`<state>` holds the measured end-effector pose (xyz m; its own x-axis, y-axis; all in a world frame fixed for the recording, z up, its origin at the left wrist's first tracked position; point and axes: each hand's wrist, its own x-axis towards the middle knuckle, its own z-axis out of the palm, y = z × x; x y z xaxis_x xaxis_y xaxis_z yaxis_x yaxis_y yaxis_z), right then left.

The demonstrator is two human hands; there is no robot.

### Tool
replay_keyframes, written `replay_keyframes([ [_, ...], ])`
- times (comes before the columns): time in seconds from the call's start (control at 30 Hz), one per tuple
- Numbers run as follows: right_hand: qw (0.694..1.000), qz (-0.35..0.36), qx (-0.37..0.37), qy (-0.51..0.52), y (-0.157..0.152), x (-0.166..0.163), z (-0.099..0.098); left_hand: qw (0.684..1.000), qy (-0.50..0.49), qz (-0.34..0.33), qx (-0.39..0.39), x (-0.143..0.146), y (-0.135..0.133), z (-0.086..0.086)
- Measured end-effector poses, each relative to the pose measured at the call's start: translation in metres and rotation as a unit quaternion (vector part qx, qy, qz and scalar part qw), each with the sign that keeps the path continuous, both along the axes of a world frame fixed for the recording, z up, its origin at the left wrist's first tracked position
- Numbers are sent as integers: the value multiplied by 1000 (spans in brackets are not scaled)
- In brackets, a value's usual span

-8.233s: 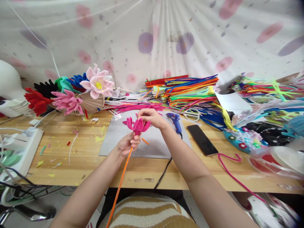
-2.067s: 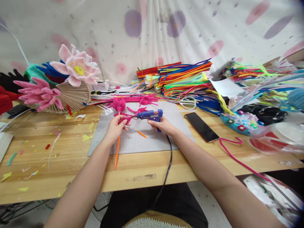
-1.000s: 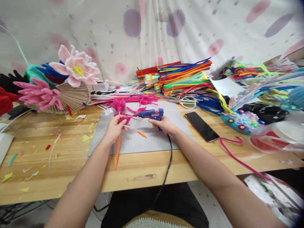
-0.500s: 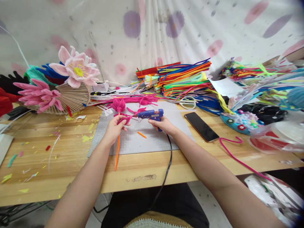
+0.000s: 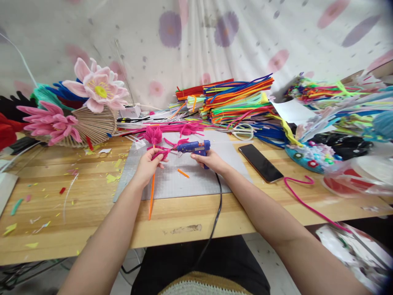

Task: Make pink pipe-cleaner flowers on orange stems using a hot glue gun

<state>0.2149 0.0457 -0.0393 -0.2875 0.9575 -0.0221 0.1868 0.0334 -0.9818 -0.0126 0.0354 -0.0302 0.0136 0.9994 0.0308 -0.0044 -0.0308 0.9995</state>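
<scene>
My left hand point(image 5: 147, 167) is closed around a magenta pipe-cleaner flower point(image 5: 153, 134), whose orange stem point(image 5: 151, 198) hangs down past the mat's front edge. Pinched in its fingers too is a magenta pipe-cleaner piece point(image 5: 163, 154) pointing right. A blue glue gun point(image 5: 194, 146) is gripped by my right hand point(image 5: 211, 160). Its nozzle points left, at or very near the tip of that magenta piece; I cannot tell if they touch. A clear glue stick point(image 5: 235, 142) sticks out of the gun's back. Loose magenta pieces point(image 5: 188, 130) lie behind the gun.
Under my hands lies a grey cutting mat point(image 5: 196, 186) with an orange scrap point(image 5: 183, 173). A black cord point(image 5: 218, 209) runs off the table's front. Right of the mat are a phone point(image 5: 260, 163) and scissors point(image 5: 242, 131). Pipe-cleaner bundles point(image 5: 236, 100) line the back; a flower-trimmed fan point(image 5: 95, 125) stands left.
The glue gun has shifted very slightly left. Both hands keep their grips, and the rest looks the same apart from a small camera shift.
</scene>
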Motion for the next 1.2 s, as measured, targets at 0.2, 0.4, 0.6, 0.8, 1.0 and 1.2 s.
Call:
replay_keyframes([
  [0.2,1000,-18,-6,3,0,0,2,1000,1,0,3,0,0,0],
  [0.4,1000,-12,-3,-5,-1,-1,2,1000,3,-2,3,1,0,1],
  [0.6,1000,-22,2,-8,2,2,-1,1000,-5,-1,5,0,0,0],
  [0.8,1000,7,-1,8,-1,0,1,1000,-11,0,3,0,0,1],
  [1.0,1000,-21,-6,-3,1,2,1,1000,-14,4,-2,0,0,2],
  [1.2,999,13,-1,29,-4,0,4,1000,-17,2,0,0,0,1],
])
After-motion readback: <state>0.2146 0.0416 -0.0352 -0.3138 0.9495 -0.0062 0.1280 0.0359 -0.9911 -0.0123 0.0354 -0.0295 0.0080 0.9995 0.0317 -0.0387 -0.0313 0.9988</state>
